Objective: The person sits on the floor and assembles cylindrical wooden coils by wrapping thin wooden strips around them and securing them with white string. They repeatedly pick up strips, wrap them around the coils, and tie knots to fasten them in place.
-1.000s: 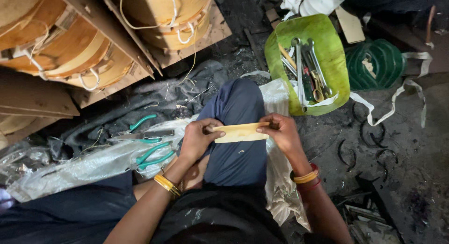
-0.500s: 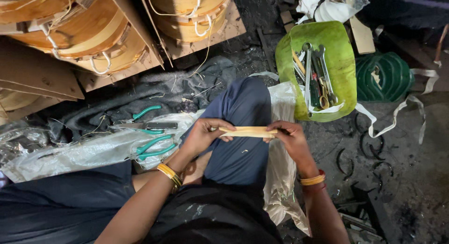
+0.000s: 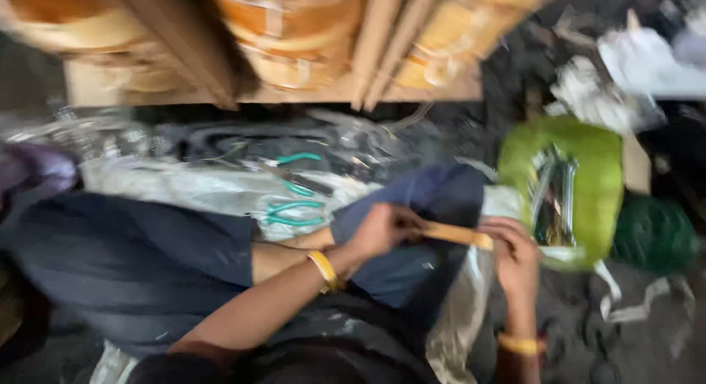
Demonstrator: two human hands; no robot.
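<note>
Green-handled pliers (image 3: 294,211) on pale sheeting (image 3: 191,189); green bag (image 3: 588,178) of tools; wooden frames (image 3: 294,38) above.

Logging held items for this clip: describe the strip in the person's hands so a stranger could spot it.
Start at the green tray of tools on the right. Just left of it, over the knee, left hand and right hand hold a flat tan strip, the only pale band between them.

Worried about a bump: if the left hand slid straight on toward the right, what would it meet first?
Probably the right hand, gripping the far end of the same tan strip the left hand holds; blur leaves depth unclear.
</note>
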